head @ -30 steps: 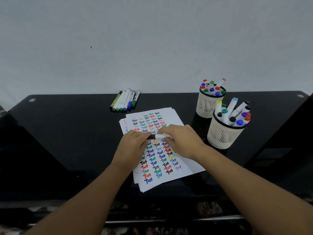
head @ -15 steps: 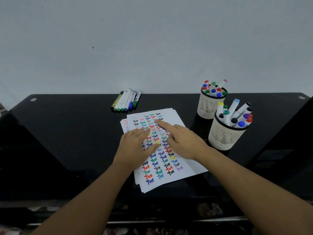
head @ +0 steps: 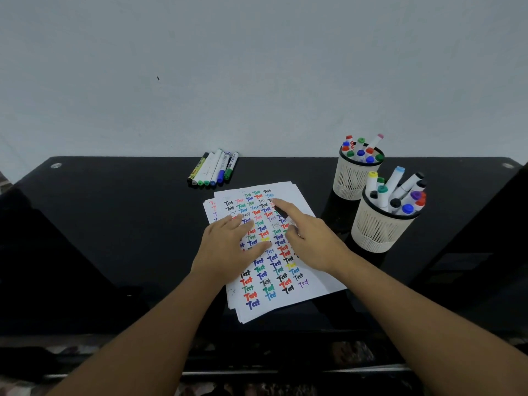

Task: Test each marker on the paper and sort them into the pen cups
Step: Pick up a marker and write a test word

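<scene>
A second ago both your hands met on the marker over the paper [head: 288,290]; now your left hand [head: 228,250] lies flat, holding nothing, pressing the sheet, so testing has begun. Your right hand [head: 311,238] grips the marker [head: 280,212] (mostly hidden). Its long axis slants toward the upper left, tip near the top rows, well apart from the pen cups [head: 377,232].

We see a stack of paper [head: 297,192] lying flat mid-table, its top sheet covered in rows of coloured "Test" words. Six markers [head: 213,168] lie side by side beyond it. To the right stand two pale mesh cups, the far cup [head: 352,182] and the near cup [head: 376,230], both holding upright markers.
</scene>
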`<state>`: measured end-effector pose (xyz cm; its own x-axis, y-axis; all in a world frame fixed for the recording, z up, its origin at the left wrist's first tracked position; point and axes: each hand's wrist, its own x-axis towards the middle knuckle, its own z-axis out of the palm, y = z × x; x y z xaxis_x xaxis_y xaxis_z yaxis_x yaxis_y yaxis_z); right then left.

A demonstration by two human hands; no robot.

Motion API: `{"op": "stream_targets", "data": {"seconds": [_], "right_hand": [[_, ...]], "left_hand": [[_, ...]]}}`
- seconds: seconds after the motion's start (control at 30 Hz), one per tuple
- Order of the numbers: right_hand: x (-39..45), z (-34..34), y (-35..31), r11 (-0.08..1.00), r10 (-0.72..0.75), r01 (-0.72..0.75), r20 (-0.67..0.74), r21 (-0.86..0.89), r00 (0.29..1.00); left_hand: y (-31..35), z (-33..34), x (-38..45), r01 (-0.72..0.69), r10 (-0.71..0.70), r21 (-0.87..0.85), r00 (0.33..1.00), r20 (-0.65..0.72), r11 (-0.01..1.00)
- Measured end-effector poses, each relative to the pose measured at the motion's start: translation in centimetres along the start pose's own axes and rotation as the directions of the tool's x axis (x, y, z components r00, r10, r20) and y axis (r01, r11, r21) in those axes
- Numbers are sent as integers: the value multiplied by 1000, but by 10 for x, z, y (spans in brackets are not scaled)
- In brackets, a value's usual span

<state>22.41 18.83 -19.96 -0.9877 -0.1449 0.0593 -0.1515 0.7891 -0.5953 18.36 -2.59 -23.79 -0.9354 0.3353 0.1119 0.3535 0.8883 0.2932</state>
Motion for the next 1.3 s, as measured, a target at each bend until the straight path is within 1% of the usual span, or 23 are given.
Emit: {"op": "stream_targets", "data": {"seconds": [0.07,0.13,0.2,0.27,0.3,0.37,0.43,0.6,0.63,0.7,0.77,0.9,0.97,1.13,1.3], "right_hand": [[2,-2,0,1000,-1,1,0,19,1000],[3,-4,-2,998,34,-32,-39,62,999],[5,-7,-5,984,88,-77,-66,159,994],[7,-11,-9,949,131,-111,-46,294,990],[8,-14,-11,925,131,-113,-27,364,991],[10,-18,-13,915,91,-74,-23,396,996],[13,-23,-17,936,59,-31,-67,351,996],[20,-34,-27,975,12,44,-248,220,969],[23,-37,-29,984,-2,51,-280,168,960],[31,-47,-31,998,-49,55,-360,5,932],[38,-59,-35,990,-113,66,-419,-124,901],[47,-98,-48,977,-149,52,-481,-208,864],[52,-120,-48,976,-119,6,-511,-218,851],[68,-166,-17,975,96,-190,-549,-117,831],[74,-191,18,954,209,-294,-564,-64,799]], "left_hand": [[1,0,0,3,-3,3,1000,23,1000],[1,-1,0,7,-7,8,999,39,1000],[0,-1,0,13,-13,12,999,51,1000],[0,-1,1,15,-15,13,998,58,1000],[0,-1,1,13,-14,15,998,59,1000],[0,-1,1,10,-11,19,998,63,1000],[0,-1,1,13,-15,15,997,71,1000],[0,-2,1,18,-19,13,997,80,1000],[-1,-1,2,20,-21,8,996,82,1000],[-1,-1,2,23,-23,-1,996,85,1000],[-1,-2,2,22,-22,-10,996,85,1000],[-2,-3,0,18,-17,-16,996,85,1000],[-2,-2,1,17,-16,-16,996,87,1000],[-3,0,2,21,-19,-25,997,77,999],[-4,1,3,22,-20,-30,997,69,999]]}}
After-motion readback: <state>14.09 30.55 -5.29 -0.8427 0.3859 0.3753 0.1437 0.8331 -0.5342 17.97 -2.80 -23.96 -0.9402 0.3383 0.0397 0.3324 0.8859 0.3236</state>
